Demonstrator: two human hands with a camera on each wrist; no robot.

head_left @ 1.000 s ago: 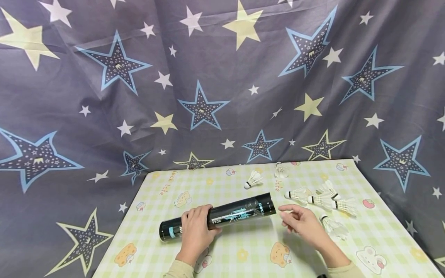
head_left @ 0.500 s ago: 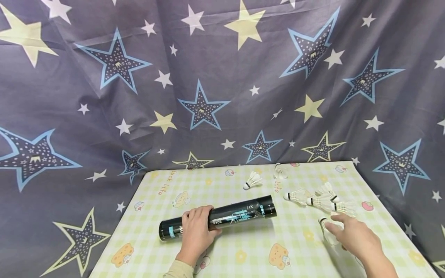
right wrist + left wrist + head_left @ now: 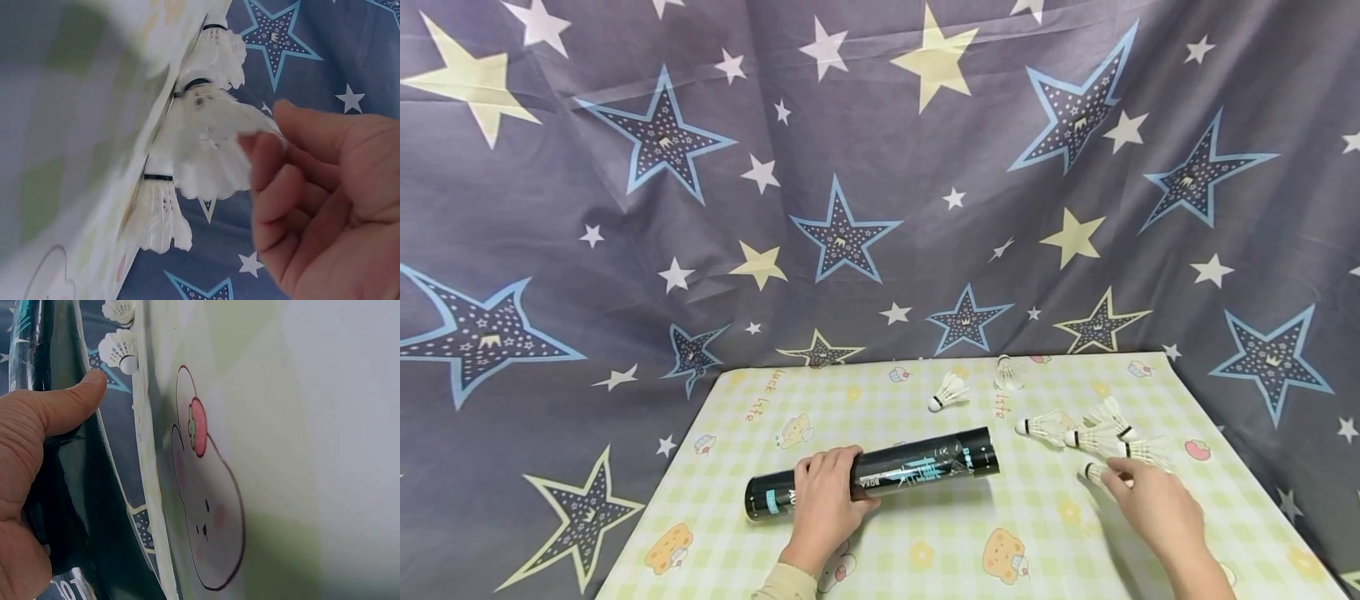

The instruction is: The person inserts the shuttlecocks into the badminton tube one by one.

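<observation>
My left hand (image 3: 827, 504) grips a black shuttlecock tube (image 3: 917, 462) around its middle, with its right end tipped slightly away from me. In the left wrist view the thumb (image 3: 75, 403) lies along the dark tube wall. On the right, my right hand (image 3: 1161, 512) pinches the feather skirt of the nearest shuttlecock (image 3: 1092, 473), whose cork points left. The right wrist view shows this white shuttlecock (image 3: 212, 140) with thumb and fingertips at its feather edge; the hand covers much of it in the head view.
Just beyond the right hand lie several shuttlecocks (image 3: 1093, 439) in a cluster. Farther back are another shuttlecock (image 3: 950, 392) on its side and one by the far edge (image 3: 1007, 374). A star-printed curtain (image 3: 880, 167) hangs behind the checked table cover (image 3: 925, 533).
My right hand has moved rightward from the tube's end to the nearest shuttlecock and taken its feathers; that shuttlecock has shifted slightly. The left hand and tube have barely moved.
</observation>
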